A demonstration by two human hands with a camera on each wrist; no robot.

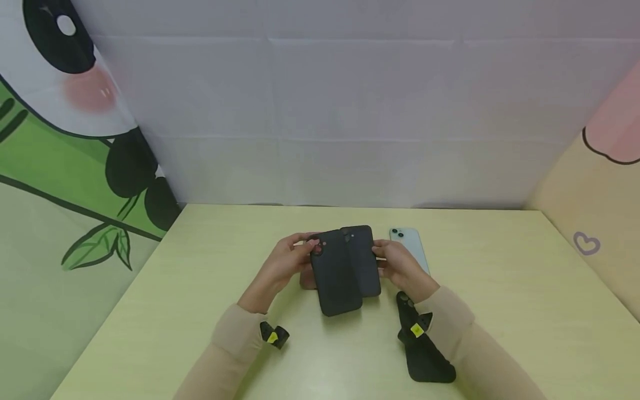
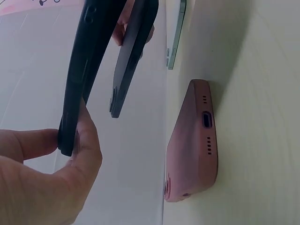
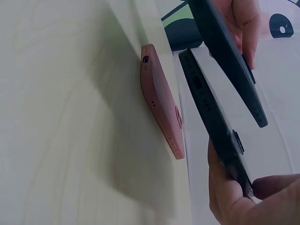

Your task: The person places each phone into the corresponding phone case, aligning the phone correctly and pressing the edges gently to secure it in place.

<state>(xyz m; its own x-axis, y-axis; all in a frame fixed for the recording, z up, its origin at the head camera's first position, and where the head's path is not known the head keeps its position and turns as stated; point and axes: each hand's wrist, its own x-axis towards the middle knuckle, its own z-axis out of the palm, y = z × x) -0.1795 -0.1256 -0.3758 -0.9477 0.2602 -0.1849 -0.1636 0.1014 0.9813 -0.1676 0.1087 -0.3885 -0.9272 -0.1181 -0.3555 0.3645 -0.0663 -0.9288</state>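
Note:
My left hand [image 1: 286,264] pinches a black phone case [image 1: 339,280] by its upper left corner, thumb on the camera-cutout side. The right hand [image 1: 402,269] grips a dark phone [image 1: 369,261] by its right edge, its camera side facing me. In the head view the case overlaps the phone's left part; both wrist views show a gap between them. Both are held above the table. Behind and below them a pink-cased phone [image 2: 192,140] lies on the table, mostly hidden in the head view.
A pale blue-green phone [image 1: 409,241] lies beyond my right hand, which partly covers it. Another black phone case [image 1: 425,358] lies near me, partly under the right wrist's camera mount. The pale wooden table [image 1: 200,300] meets a white backdrop behind.

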